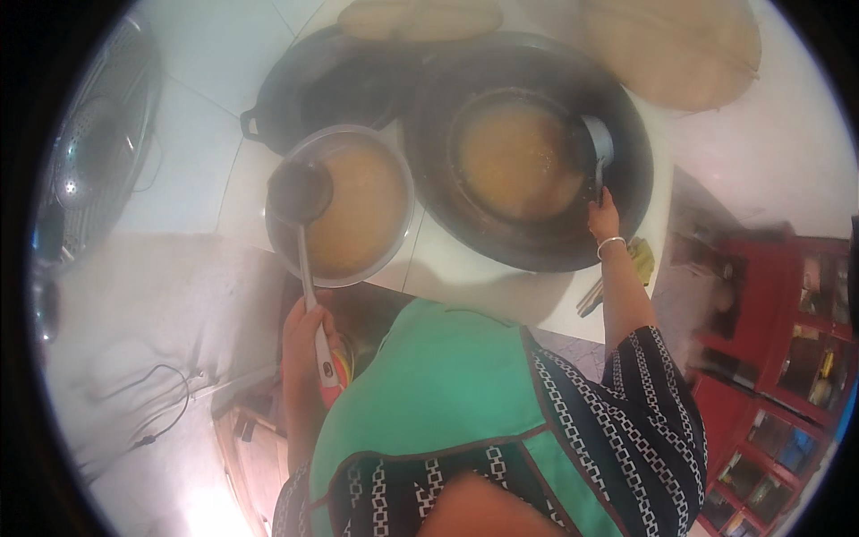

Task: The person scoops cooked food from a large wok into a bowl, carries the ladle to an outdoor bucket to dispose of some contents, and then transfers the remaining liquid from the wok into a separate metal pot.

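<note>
My left hand [304, 327] is closed round the pale handle of a ladle [301, 192]. The ladle's dark bowl hangs over the left side of a round metal pot [406, 224], which holds an orange-brown liquid [365, 192]. On the right, my right hand [605, 219] grips a metal spatula [598, 141] by its handle. The spatula's blade rests against or just above the right inner side of a large dark wok [546, 255]; I cannot tell if it touches. A cloudy yellow-brown liquid [510, 157] lies in the wok's bottom. Steam hazes the view.
Behind the metal pot sits a dark pan with a side handle [253, 125]. Round tan lids or boards [680, 49] lie at the far side. A green cloth [641, 259] is at the counter's right edge. A red cabinet [752, 295] stands right; metal strainers [85, 152] are far left.
</note>
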`<state>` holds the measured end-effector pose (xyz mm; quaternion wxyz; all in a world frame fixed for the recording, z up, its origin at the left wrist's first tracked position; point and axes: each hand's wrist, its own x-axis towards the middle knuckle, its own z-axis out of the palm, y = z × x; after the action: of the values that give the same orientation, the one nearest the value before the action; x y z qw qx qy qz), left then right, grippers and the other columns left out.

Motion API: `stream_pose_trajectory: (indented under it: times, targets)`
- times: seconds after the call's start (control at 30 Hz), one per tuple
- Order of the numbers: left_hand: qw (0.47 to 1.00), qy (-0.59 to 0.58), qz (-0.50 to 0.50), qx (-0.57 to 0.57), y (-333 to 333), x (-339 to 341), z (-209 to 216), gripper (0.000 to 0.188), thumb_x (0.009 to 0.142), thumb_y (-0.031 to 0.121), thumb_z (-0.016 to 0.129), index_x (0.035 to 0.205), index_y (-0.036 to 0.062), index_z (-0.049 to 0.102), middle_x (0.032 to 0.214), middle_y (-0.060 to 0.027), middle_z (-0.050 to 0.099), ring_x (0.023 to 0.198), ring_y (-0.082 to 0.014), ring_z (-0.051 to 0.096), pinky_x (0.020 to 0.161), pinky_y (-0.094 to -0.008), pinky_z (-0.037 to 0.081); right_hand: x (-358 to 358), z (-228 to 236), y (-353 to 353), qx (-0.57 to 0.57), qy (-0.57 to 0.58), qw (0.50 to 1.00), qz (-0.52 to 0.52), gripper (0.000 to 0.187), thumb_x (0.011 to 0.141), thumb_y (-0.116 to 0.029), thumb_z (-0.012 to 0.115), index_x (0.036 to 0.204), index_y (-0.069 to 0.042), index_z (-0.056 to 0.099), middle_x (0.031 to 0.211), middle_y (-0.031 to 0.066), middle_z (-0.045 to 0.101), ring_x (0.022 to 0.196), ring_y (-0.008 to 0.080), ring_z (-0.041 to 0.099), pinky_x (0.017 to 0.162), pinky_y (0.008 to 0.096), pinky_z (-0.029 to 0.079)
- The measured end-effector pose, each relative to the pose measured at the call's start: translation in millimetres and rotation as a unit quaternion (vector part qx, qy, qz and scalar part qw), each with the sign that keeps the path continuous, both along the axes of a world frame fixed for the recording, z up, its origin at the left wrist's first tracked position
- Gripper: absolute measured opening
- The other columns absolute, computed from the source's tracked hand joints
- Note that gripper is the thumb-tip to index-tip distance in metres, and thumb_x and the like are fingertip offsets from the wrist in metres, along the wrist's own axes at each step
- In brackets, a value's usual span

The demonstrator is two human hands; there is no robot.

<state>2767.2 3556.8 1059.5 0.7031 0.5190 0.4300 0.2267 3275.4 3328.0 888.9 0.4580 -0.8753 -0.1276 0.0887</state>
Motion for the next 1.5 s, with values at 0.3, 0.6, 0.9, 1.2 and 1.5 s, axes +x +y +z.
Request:
stream_pose_trajectory:
  times: [0.3,0.6,0.9,1.2,1.5]
  targets:
    - [0.997,0.058,-0.013,0.039,-12,17,46,0.032,0.085,0.016,0.041,0.109,-0.0024,0.051,0.063,-0.0009,0.048,0.051,-0.0078,0.047,0.043,-0.0207,0.036,-77,22,61,0.407,0.393,0.825,0.022,0.032,0.087,-0.012,0.050,0.119,-0.012,0.043,0.084,0.0082,0.053,0.061,0.0144,0.050,0.049,0.0256,0.045]
    - [1.000,-0.006,-0.014,0.014,6,-91,36,0.030,0.087,0.017,0.042,0.109,-0.0012,0.050,0.063,-0.0008,0.048,0.048,-0.0082,0.046,0.043,-0.0204,0.036,-225,67,75,0.528,0.651,0.542,0.057,0.016,0.090,-0.013,0.048,0.100,-0.002,0.043,0.086,0.0112,0.050,0.060,0.0107,0.046,0.045,0.0191,0.041]
    - [0.999,-0.041,-0.003,0.003,9,-241,-30,0.031,0.088,0.018,0.045,0.112,-0.0013,0.049,0.065,-0.0018,0.047,0.051,-0.0098,0.046,0.045,-0.0214,0.037,-403,116,69,0.475,0.550,0.652,0.216,0.033,0.092,-0.013,0.044,0.123,-0.004,0.041,0.089,0.0111,0.051,0.060,0.0081,0.044,0.046,0.0158,0.038]
    - [0.997,-0.069,-0.018,-0.012,39,-337,-108,0.029,0.089,0.017,0.045,0.111,-0.0011,0.049,0.067,-0.0029,0.048,0.052,-0.0105,0.046,0.047,-0.0225,0.038,-530,89,96,0.397,0.526,0.699,0.278,0.040,0.091,-0.011,0.044,0.129,-0.004,0.037,0.084,0.0091,0.051,0.055,0.0076,0.043,0.043,0.0152,0.036]
    - [0.998,-0.053,-0.027,-0.005,44,-364,-128,0.029,0.089,0.016,0.044,0.112,-0.0010,0.049,0.065,-0.0032,0.048,0.049,-0.0106,0.047,0.046,-0.0224,0.039,-595,84,116,0.177,0.246,0.895,0.328,0.059,0.086,-0.008,0.049,0.139,-0.004,0.025,0.089,0.0094,0.054,0.056,0.0114,0.048,0.047,0.0255,0.040]
